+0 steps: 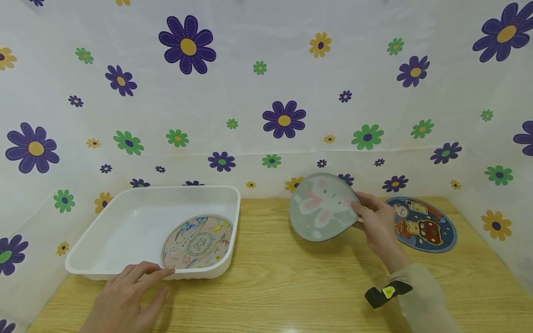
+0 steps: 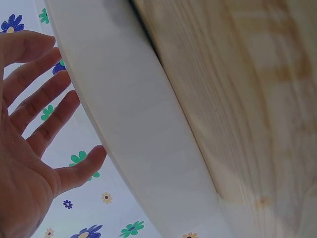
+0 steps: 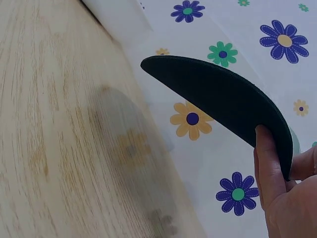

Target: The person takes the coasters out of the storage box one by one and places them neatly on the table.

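My right hand (image 1: 378,222) pinches the edge of a round grey-green mat (image 1: 306,219) with a white rabbit printed on it. The mat is held up off the table and tilted; its dark underside (image 3: 213,96) shows in the right wrist view. My left hand (image 1: 131,291) rests its fingertips at the near rim of a white plastic tub (image 1: 100,266), fingers fairly straight and spread in the left wrist view. Inside the tub, at its right side, lies a round pink floral mat (image 1: 179,249).
A dark blue round mat (image 1: 445,231) with cartoon figures lies on the wooden table (image 1: 266,296) at the right, behind my right hand. A white flowered cloth (image 1: 233,88) hangs along the back and both sides.
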Demonstrator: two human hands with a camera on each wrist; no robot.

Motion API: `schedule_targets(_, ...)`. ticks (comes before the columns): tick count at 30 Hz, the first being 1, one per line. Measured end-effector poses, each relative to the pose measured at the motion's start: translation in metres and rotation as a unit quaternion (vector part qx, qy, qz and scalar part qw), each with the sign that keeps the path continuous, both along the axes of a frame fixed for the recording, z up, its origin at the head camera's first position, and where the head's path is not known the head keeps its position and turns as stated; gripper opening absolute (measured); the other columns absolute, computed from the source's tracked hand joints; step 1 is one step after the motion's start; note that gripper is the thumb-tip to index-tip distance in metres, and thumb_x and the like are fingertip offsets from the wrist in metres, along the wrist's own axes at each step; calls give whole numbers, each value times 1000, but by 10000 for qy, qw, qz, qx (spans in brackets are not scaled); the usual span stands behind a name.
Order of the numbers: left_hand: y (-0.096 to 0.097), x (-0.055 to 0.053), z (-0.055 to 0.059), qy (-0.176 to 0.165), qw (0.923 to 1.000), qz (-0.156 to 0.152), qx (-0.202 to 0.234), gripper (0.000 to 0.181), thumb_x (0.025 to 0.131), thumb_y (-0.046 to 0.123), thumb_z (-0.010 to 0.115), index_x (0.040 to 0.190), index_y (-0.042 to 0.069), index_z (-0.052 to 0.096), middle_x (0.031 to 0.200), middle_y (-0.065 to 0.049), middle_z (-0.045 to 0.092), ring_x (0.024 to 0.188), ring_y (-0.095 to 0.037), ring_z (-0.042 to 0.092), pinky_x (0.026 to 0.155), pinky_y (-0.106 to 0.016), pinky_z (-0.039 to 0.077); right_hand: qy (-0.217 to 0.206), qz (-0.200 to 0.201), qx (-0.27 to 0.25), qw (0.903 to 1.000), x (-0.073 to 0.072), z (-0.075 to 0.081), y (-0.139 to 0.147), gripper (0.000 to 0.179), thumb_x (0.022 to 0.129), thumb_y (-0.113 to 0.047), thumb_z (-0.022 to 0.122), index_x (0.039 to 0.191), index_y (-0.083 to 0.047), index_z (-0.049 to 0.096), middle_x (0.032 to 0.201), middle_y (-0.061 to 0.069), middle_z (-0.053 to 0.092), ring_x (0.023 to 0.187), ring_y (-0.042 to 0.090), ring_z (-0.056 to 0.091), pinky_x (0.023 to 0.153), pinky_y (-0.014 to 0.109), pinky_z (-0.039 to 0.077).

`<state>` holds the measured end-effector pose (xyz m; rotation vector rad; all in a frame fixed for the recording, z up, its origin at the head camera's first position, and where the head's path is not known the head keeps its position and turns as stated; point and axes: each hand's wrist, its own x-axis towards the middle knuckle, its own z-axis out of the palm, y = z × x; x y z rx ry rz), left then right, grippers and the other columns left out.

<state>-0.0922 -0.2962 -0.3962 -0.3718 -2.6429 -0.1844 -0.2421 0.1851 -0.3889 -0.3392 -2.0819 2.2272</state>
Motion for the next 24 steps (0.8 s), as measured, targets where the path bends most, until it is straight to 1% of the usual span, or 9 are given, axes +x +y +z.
schedule_targets(4, 0, 0, 0, 34, 10000, -26, 3, 37, 72, 21, 88, 107, 26, 78, 95, 6, 69, 89, -21, 67, 75, -53, 57, -21, -5, -47, 10000, 1, -2, 4, 41, 104, -10, 58, 144, -7, 54, 115, -8, 59, 88, 2, 66, 74, 22, 61)
schedule_targets(8, 0, 0, -1, 54, 10000, -23, -8, 36, 72, 21, 87, 107, 26, 78, 95, 6, 70, 89, -21, 67, 75, -53, 57, -86, -61, -194, 9998, 1, -3, 8, 40, 103, -11, 60, 143, -8, 56, 111, -11, 60, 86, 3, 66, 73, 22, 61)
schedule_targets(11, 0, 0, -1, 59, 10000, -20, -23, 36, 72, 22, 87, 107, 25, 78, 96, 6, 70, 89, -22, 67, 76, -53, 57, -134, -101, -160, 9997, 1, -4, 10, 41, 103, -12, 60, 144, -8, 55, 109, -12, 61, 86, 2, 66, 73, 22, 61)
schedule_targets(18, 0, 0, 0, 67, 10000, -50, -5, 36, 72, 21, 87, 107, 25, 78, 96, 5, 70, 89, -22, 67, 77, -53, 56, -164, -135, -90, 9997, 2, -5, 16, 43, 104, -12, 58, 146, -8, 53, 113, -10, 59, 88, 2, 65, 74, 22, 61)
schedule_targets(24, 0, 0, -1, 46, 10000, -1, 1, 36, 72, 22, 87, 107, 25, 78, 97, 5, 70, 90, -23, 67, 76, -53, 56, -23, -153, -176, 9997, 4, -7, 19, 35, 103, -9, 58, 139, -9, 59, 107, -13, 62, 87, 2, 67, 73, 23, 61)
